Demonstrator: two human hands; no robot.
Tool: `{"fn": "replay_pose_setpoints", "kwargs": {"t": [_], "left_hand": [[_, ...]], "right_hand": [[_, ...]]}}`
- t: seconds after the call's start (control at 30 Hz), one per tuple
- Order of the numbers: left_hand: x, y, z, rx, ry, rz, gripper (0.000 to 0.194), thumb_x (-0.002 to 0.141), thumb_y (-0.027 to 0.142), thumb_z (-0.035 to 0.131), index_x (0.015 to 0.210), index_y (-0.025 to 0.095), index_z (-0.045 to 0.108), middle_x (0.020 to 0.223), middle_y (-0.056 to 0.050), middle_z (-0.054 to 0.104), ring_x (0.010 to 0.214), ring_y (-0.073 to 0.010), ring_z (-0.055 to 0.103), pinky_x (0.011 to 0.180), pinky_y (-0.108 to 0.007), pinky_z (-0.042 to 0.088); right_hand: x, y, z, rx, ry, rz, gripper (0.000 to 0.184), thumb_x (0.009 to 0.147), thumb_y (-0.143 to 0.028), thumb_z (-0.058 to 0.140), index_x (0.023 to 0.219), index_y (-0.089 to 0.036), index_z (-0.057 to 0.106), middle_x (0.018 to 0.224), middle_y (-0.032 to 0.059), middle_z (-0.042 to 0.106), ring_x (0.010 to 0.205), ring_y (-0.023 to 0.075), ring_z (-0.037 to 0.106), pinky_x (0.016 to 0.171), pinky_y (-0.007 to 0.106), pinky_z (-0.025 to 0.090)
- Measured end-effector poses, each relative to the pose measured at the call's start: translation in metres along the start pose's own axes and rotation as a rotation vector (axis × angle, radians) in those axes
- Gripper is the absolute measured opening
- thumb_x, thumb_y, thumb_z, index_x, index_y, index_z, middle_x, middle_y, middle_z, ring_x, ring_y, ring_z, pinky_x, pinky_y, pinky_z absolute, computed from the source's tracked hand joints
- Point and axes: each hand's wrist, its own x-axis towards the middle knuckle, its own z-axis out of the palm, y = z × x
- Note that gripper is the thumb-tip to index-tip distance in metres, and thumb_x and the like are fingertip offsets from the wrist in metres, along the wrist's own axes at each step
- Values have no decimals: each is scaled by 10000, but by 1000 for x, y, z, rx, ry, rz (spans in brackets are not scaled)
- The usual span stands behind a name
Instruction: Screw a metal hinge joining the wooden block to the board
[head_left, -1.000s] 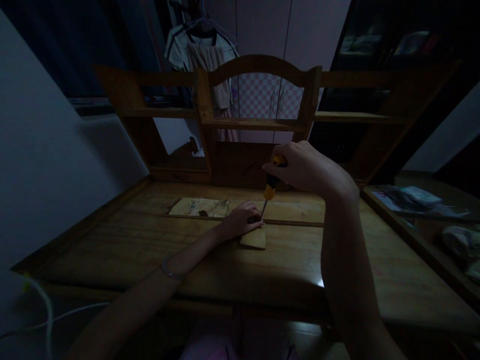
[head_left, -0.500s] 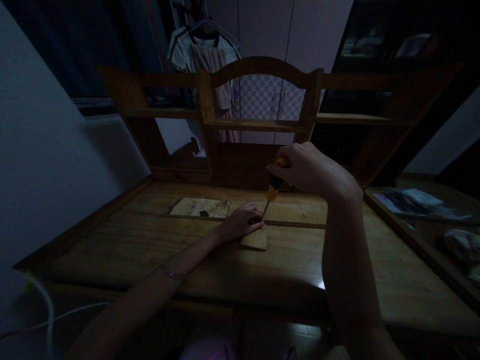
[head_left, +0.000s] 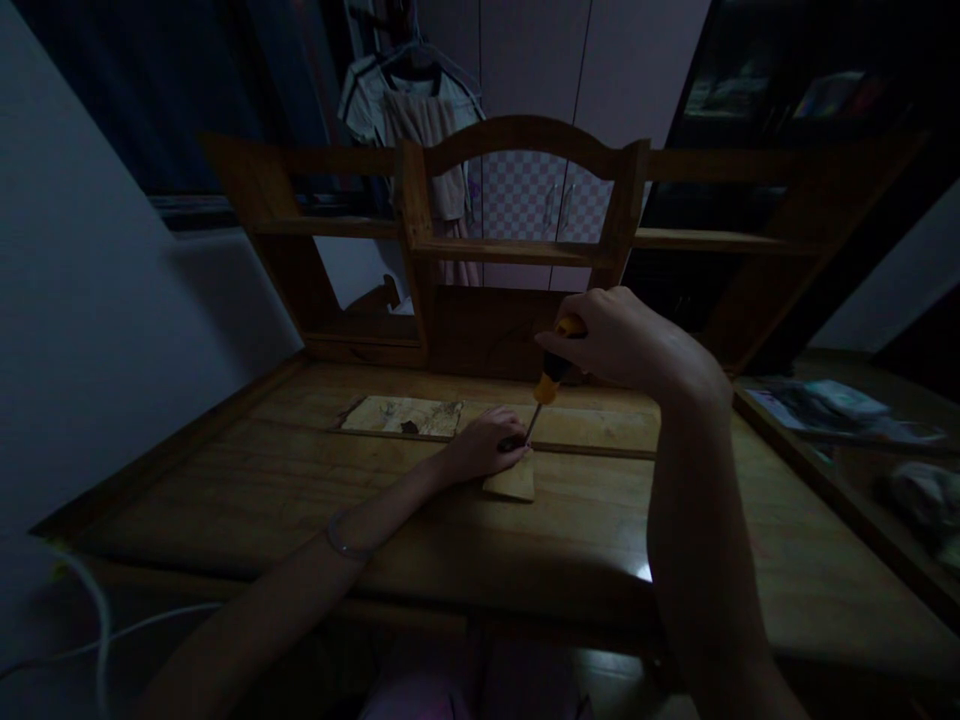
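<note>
My right hand (head_left: pixel 619 335) is closed around the yellow and black handle of a screwdriver (head_left: pixel 553 372). Its thin metal shaft slants down and left, with the tip beside my left thumb. My left hand (head_left: pixel 484 443) rests low on the wooden desk (head_left: pixel 360 510), fingers bent round a small, thin piece of wood (head_left: pixel 514 483). The wood's near end sticks out below the thumb; my hand covers the rest. A small dark patch shows between thumb and forefinger, too dim to identify. Whether a screw sits under the tip cannot be made out.
Behind my hands lies a pale strip (head_left: pixel 405 415) with a torn, stained surface, set along the desk. A wooden shelf unit (head_left: pixel 517 250) rises at the back. Papers and bags (head_left: pixel 847 400) lie to the right. A white cable (head_left: pixel 101 610) hangs at lower left.
The view has shifted very slightly. Both hands keep nearly the same places, with the screwdriver still slanted down to my left thumb.
</note>
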Motion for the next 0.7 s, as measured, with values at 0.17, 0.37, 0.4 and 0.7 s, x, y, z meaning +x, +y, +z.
{"fn": "replay_pose_setpoints", "kwargs": {"t": [0.17,0.37,0.4,0.7], "left_hand": [[1,2,-2,0,-7,-7,96,899,280,645,862,193,665,904,-42,614,913,-193,571,807,-304,454],[1,1,-1,-5,6,-5,106,889,289,675,857,189,663,909,-41,623,913,-188,575,803,-301,450],[1,1,-1,-10,7,-3,110,891,296,676,864,190,667,910,-42,624,914,-188,576,805,-301,450],[1,-1,2,-26,-1,-13,168,888,361,689,884,193,677,918,-50,625,925,-200,580,815,-313,455]], "right_hand": [[0,1,3,-9,17,-6,290,934,-418,588,888,-146,677,767,65,651,680,180,561,625,306,368],[-1,-1,4,-42,42,34,317,945,-429,576,875,-140,685,768,77,649,727,202,585,692,325,405],[0,-2,5,-48,44,38,322,946,-433,573,882,-138,687,775,83,651,748,211,593,703,329,412],[6,-10,14,-15,-15,-17,356,947,-474,515,984,-149,654,945,132,700,860,253,641,710,329,432]]}}
